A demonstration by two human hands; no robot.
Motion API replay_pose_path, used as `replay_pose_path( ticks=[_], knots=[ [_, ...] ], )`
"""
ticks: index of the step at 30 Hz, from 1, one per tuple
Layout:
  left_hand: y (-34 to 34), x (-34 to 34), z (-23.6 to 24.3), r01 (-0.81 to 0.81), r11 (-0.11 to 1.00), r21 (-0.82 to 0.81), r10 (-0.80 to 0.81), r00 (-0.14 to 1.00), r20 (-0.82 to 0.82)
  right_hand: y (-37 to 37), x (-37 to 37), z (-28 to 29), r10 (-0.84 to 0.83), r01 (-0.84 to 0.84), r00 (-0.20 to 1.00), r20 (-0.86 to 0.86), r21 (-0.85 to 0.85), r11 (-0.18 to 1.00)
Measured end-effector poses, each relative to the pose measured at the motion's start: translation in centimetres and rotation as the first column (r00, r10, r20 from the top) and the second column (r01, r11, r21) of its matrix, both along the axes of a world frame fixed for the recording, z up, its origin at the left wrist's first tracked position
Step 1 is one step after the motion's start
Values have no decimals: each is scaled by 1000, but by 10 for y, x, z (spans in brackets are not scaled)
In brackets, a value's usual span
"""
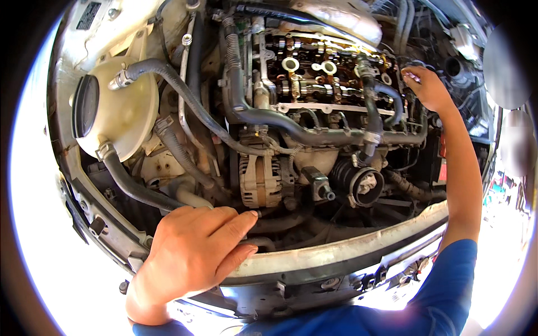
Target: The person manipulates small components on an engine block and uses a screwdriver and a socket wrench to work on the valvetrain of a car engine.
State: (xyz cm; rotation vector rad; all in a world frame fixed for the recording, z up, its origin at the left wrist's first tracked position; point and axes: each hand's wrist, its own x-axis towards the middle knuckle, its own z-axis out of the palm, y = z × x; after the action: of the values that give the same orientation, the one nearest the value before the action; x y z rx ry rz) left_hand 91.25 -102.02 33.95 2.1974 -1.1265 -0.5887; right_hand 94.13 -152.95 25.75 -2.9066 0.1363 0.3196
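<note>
My left hand (pixel 193 249) lies over the front crossmember (pixel 314 259) of an engine bay, its fingers stretched out and nothing visible in them. At the right end of the uncovered engine, my right hand (pixel 427 89) has its fingers curled together. Whatever they hold, if anything, is too small to make out. Beside that hand, the cylinder head (pixel 319 70) shows its oily camshafts and pale round plug openings. A black hose (pixel 390 103) curves between the hand and the middle of the head.
An off-white coolant tank (pixel 123 112) with a black cap stands at the left, hoses running from it. Below the engine front sit an alternator (pixel 260 179) and a round duct opening (pixel 367 186) stuffed with pale material. A long black pipe (pixel 302 134) crosses the engine front.
</note>
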Motion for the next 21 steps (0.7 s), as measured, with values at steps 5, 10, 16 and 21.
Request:
replay_pose_path(
  ticks=[5,10,16,21],
  knots=[
    [8,-9,7,-20,1000,-3,20,1000,15,41,-80,87,-29,32,994,108,-23,999],
    [14,-14,8,-21,997,-70,27,996,88,14,-254,161,-320,343,855,409,19,939],
    [0,-18,0,38,982,-184,-28,998,56,12,-591,154,-885,934,323,335,40,356],
    [4,-24,27,-63,966,-252,63,998,-6,52,-803,53,-784,980,85,614,91,178]
  ],
)
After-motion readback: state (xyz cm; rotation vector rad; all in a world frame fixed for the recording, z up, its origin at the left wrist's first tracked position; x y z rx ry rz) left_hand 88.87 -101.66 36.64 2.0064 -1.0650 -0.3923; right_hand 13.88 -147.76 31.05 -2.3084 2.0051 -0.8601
